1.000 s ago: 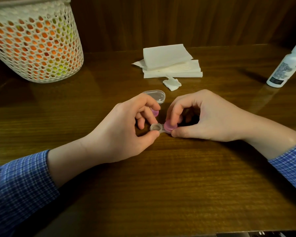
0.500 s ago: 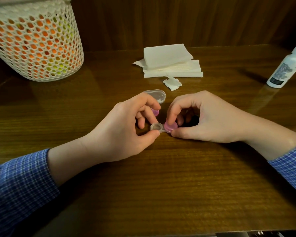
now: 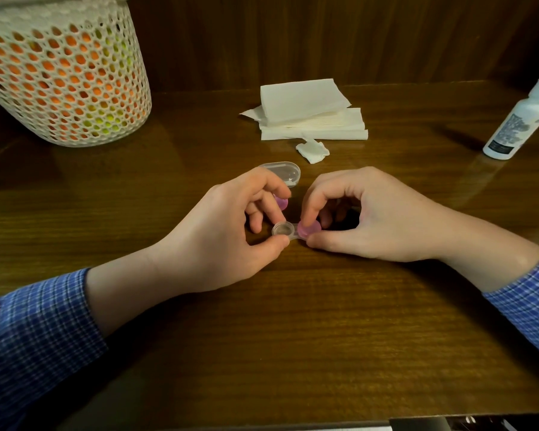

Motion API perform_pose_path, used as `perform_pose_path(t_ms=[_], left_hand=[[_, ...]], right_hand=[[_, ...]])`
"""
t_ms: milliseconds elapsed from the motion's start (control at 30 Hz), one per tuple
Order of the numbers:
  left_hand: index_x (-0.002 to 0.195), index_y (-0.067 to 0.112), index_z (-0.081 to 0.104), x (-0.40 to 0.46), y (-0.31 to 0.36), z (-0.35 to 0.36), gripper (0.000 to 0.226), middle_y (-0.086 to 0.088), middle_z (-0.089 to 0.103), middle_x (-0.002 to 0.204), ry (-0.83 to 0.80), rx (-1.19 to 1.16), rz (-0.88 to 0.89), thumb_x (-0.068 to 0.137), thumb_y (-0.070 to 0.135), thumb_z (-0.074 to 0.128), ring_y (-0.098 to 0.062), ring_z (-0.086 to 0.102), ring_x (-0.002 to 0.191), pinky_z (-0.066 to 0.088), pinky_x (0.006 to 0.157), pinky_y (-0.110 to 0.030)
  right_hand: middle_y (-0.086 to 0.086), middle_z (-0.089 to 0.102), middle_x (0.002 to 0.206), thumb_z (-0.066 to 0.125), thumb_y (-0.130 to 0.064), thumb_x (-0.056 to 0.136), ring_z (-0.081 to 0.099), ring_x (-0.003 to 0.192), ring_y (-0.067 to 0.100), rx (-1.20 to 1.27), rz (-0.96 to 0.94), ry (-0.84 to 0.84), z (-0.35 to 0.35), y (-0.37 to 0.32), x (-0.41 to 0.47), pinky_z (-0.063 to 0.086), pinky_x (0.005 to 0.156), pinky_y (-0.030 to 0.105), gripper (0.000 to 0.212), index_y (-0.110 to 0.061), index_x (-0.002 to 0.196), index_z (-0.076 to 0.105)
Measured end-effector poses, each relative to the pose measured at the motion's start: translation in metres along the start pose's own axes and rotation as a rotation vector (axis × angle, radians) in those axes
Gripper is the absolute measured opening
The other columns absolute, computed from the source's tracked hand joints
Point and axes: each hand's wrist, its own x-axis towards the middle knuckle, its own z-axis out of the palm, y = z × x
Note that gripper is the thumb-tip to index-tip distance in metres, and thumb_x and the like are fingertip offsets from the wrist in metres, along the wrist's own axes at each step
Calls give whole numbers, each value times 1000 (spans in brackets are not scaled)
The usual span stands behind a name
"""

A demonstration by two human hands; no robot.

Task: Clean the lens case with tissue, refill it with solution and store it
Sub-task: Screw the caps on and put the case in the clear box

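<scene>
A small clear lens case [image 3: 283, 230] lies on the wooden table [image 3: 293, 337] between my hands. Its left well is uncovered; a pink cap [image 3: 309, 228] sits on its right well. My left hand [image 3: 218, 234] pinches the case's left end between thumb and fingers. My right hand [image 3: 377, 216] has its index finger and thumb closed on the pink cap. A second pink cap [image 3: 281, 203] shows behind my left fingers. The white solution bottle [image 3: 518, 119] stands at the far right. Folded tissues [image 3: 311, 112] lie at the back, with a crumpled tissue piece [image 3: 312, 150] in front of them.
A clear oval box [image 3: 285, 172] lies just behind my left hand. A white mesh basket [image 3: 59, 73] with orange and green contents stands at the back left. A dark wooden wall runs along the table's far edge.
</scene>
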Motion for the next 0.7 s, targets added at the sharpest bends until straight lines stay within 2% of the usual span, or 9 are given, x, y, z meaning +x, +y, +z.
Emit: perform_pose_path(t_ms=[233, 367, 533, 700], left_hand=[[121, 18, 61, 0, 1, 0, 46, 12, 71, 93, -1, 6, -4, 81, 20, 83, -14, 64, 75, 50, 61, -16], [122, 18, 61, 0, 1, 0, 46, 12, 71, 93, -3, 3, -4, 81, 20, 83, -15, 65, 76, 51, 61, -16], [122, 17, 61, 0, 1, -1, 46, 13, 71, 93, -7, 9, -3, 81, 20, 83, -14, 65, 75, 50, 60, -16], [122, 17, 61, 0, 2, -1, 46, 12, 71, 93, -9, 6, -1, 81, 20, 83, -16, 64, 75, 50, 60, -16]], right_hand=[[-15, 71, 95, 84, -30, 81, 67, 91, 8, -47, 3, 21, 1, -2, 1, 56, 80, 25, 10, -32, 87, 77], [-15, 69, 92, 84, -39, 77, 67, 92, 7, -73, -12, 71, 4, -3, 0, 57, 81, 31, 11, -33, 83, 76], [-11, 73, 99, 82, -26, 83, 70, 97, 10, -91, -57, 18, 1, -2, -1, 60, 83, 34, 5, -25, 88, 79], [-13, 74, 95, 80, -30, 83, 70, 94, 8, -96, -48, 18, -1, -3, 0, 60, 83, 33, 5, -28, 87, 80]])
